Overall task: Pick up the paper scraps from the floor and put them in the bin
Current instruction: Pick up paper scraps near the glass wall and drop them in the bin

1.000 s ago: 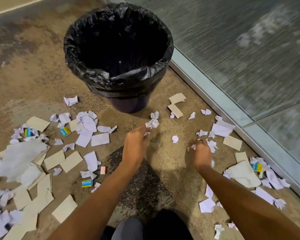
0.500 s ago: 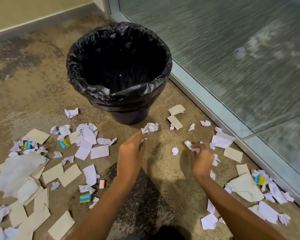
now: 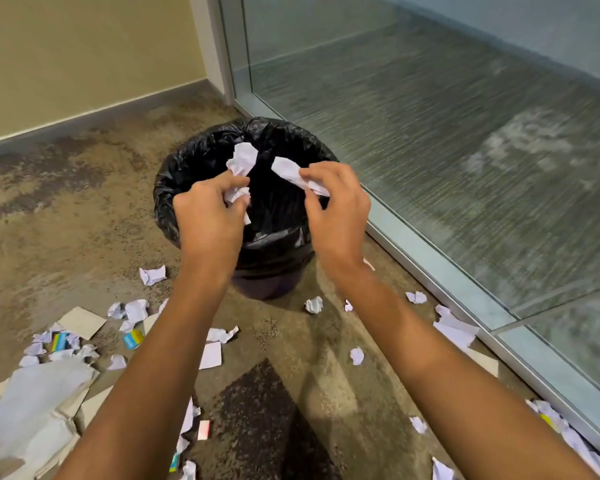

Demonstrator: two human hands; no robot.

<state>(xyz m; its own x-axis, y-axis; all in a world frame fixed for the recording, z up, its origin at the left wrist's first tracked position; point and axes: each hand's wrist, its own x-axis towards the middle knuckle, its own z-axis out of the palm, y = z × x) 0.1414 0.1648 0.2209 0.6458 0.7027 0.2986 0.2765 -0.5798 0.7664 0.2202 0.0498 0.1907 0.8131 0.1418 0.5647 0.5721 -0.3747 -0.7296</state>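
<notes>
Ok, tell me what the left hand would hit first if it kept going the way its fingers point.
The left hand points forward over the bin, still gripping a crumpled paper scrap. Going straight on, it would probably meet the far side of the black bin liner first; depth is hard to judge from this view.

We see white crumpled scraps (image 3: pixel 245 160), a glossy black bin liner (image 3: pixel 187 174), mottled brown floor (image 3: pixel 66 230), beige wall (image 3: pixel 84 46), streaked grey-green glass (image 3: pixel 430 133).

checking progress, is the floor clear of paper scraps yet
No, many paper scraps lie on the floor around the bin.
</notes>
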